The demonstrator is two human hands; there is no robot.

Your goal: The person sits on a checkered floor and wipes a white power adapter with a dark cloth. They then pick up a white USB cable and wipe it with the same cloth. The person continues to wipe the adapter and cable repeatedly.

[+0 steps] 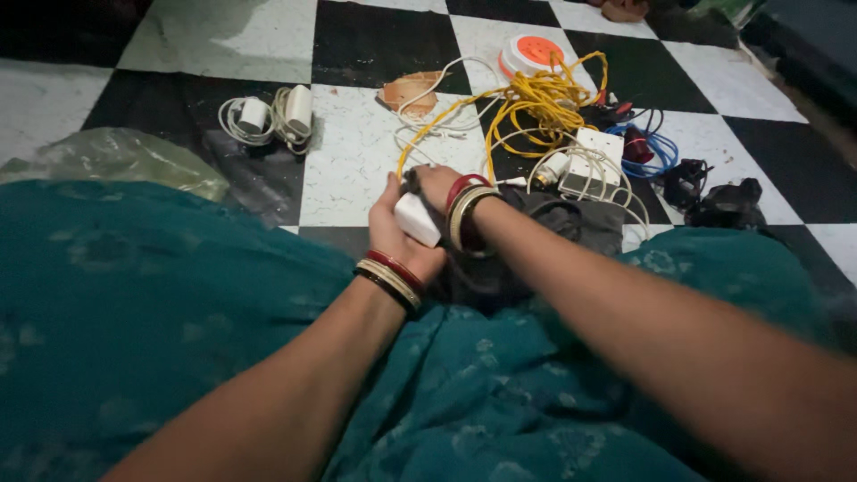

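A small white rectangular plastic charger block [417, 219] sits at the centre of the view, clasped between both hands just above the lap. Its long axis runs from about 10 o'clock to 4 o'clock. The left hand [399, 234] wraps it from 7 o'clock, thumb up along its left edge, fingers closed around the body. The right hand [437, 185] comes in from 4 o'clock, wrist bent inward, fingers closed over the block's top end at about 1 o'clock, where a thin white cord [420, 152] seems to leave it; exactly what those fingers pinch is hidden. Both wrists wear red and gold bangles [466, 210].

Beyond the hands, at 1 o'clock, a tangle of yellow cable [536, 98] lies on the black-and-white chequered floor [348, 161] beside a white square socket box [596, 156]. At 11 o'clock lie two white adapters with coiled cords [272, 114]. Teal patterned fabric [178, 303] covers the lap.
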